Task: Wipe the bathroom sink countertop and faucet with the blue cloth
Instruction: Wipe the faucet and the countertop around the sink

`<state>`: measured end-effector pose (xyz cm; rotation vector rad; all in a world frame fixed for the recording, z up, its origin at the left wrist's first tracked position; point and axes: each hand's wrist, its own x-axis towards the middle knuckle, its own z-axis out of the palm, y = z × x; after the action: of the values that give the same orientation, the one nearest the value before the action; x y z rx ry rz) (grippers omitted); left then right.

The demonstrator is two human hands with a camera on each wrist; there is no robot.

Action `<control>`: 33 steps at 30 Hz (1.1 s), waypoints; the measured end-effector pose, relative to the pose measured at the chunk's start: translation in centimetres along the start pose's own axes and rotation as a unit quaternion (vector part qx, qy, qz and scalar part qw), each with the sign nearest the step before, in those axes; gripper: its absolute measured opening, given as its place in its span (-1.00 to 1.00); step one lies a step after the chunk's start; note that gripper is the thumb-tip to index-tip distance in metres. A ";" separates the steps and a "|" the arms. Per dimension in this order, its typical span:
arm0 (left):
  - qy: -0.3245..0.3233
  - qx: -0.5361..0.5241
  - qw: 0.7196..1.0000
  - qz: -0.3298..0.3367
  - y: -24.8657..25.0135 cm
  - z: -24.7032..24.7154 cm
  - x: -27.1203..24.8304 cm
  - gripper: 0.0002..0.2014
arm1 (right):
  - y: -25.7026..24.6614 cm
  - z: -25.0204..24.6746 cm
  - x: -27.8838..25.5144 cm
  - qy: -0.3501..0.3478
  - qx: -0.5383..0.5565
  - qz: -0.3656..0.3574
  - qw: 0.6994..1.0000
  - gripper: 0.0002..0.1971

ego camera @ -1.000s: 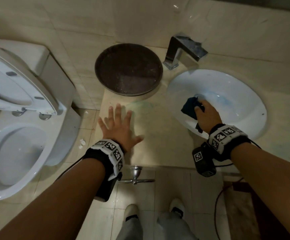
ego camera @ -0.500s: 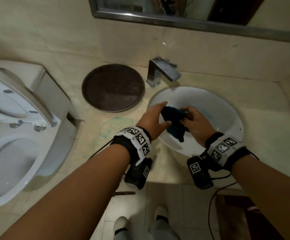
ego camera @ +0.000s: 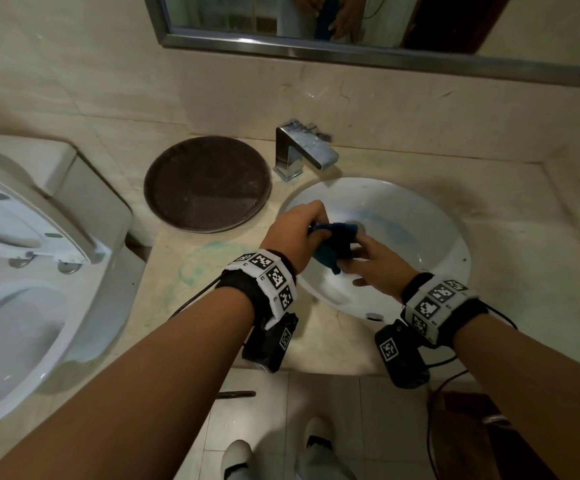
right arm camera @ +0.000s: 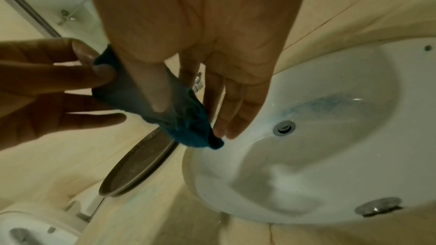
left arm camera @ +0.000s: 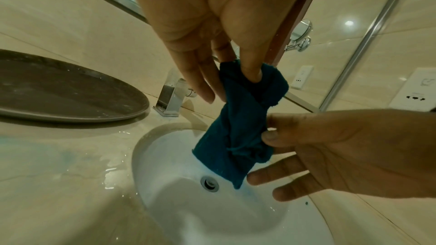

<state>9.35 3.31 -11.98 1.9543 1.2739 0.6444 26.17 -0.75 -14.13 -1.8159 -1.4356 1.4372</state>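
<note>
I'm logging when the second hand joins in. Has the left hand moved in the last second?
Yes. The left hand left the countertop in front of the round tray, moved right over the sink, and now pinches the blue cloth.

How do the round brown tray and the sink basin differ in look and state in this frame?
The round brown tray is dark, flat and shallow; the sink basin is white, glossy and deep.

The tray sits on top of the countertop; the basin is sunk into it.

The tray shows pale dusty specks; the basin carries a blue smear and has a drain.

The tray is untouched, while both hands hold the blue cloth over the basin.

Both are rounded and flank the faucet.
</note>
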 end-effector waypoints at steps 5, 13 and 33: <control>-0.041 0.024 0.999 0.010 -0.5 0.3 -0.8 -0.89 | -0.2 -0.2 0.8 0.070 0.023 -0.002 0.997 -0.81; -0.109 0.036 0.992 -0.056 -0.9 0.7 -1.5 -0.38 | -0.7 -0.6 0.9 0.069 0.031 -0.073 0.994 -0.67; -0.061 0.075 0.987 -0.130 -5.7 -0.9 -3.3 -0.72 | 3.3 3.1 1.3 0.058 -0.191 -0.012 0.980 -0.50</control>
<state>4.16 2.06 -15.96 1.8712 1.5021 0.3013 24.80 -1.63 -18.58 -2.0590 -1.7564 1.0751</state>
